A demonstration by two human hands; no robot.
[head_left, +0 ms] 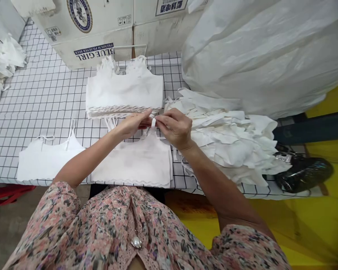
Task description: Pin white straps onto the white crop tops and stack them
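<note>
My left hand (133,125) and my right hand (174,129) meet above the table, pinching a narrow white strap (153,123) between their fingers. That strap belongs to a white camisole top (131,165) with a scalloped hem, lying flat just below my forearms. Its other strap loops up beside my left hand. A neat stack of folded white camisoles (124,92) sits directly beyond my hands. A single camisole (47,159) lies flat to the left, and a loose heap of white garments (231,144) touches my right hand's side.
The table has a white cover with a black grid (45,93). A cardboard box (101,33) stands at the far edge, and a large white sack (259,48) bulges at the upper right. More white fabric (2,63) lies far left; a black plastic bag (304,172) sits right.
</note>
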